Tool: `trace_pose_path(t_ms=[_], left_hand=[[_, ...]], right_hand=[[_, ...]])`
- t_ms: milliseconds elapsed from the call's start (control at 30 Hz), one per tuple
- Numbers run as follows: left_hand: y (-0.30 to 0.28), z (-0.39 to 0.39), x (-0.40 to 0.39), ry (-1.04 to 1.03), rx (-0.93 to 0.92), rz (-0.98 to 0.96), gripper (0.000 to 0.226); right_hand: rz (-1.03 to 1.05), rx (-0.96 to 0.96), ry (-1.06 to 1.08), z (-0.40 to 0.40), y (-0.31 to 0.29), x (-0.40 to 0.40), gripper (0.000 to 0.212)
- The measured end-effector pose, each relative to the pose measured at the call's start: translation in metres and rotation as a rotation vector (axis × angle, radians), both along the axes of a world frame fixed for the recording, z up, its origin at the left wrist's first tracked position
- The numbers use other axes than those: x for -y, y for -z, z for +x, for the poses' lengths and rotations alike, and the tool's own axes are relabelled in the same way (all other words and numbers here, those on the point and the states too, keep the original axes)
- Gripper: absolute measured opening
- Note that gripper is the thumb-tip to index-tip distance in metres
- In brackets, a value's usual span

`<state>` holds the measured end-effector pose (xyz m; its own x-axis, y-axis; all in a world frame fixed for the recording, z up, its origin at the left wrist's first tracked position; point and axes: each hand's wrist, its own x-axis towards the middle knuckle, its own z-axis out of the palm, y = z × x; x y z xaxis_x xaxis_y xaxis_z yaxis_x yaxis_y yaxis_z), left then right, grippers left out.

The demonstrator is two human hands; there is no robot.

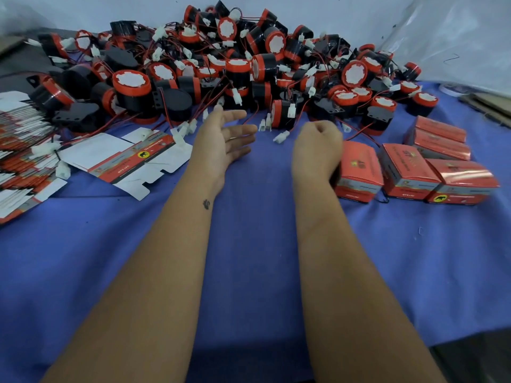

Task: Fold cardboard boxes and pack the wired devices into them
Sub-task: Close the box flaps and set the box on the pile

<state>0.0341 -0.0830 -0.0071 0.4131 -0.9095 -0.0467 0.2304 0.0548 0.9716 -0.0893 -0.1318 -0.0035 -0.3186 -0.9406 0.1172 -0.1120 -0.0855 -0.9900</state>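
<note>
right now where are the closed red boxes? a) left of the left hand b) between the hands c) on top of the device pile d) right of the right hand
d: the closed boxes sit on the blue cloth to the right of the right hand.

Blue cloth (249, 258) on tabletop, black devices (132, 98) with red caps, white centres, red-and-black wires, white connectors (281, 136), red folded boxes (359, 172), flat box (124, 158) white-and-red with yellow-black emblem

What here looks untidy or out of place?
The devices lie in a tangled heap, wires crossing. Some plugs spill onto a flat unfolded box. The closed boxes on the right sit neatly. Nothing looks damaged.
</note>
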Motion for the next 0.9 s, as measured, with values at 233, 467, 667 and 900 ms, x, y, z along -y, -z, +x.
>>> trace_pose_path(t_ms=[233, 467, 667, 900], left_hand=[[-0.001, -0.003, 0.002, -0.138, 0.069, 0.005, 0.024], [-0.011, 0.021, -0.012, -0.581, 0.417, -0.093, 0.024], [-0.011, 0.054, -0.026, -0.715, 0.750, 0.467, 0.028], [-0.010, 0.041, -0.023, -0.579, 0.874, 0.455, 0.027]], right_hand=[[0.012, -0.361, 0.103, 0.008, -0.002, -0.004, 0.014], [-0.424, -1.032, -0.633, 0.056, 0.015, -0.038, 0.035], [-0.450, -1.068, -0.832, 0.059, 0.017, -0.040, 0.048], [-0.464, -1.030, -0.930, 0.064, 0.017, -0.048, 0.039]])
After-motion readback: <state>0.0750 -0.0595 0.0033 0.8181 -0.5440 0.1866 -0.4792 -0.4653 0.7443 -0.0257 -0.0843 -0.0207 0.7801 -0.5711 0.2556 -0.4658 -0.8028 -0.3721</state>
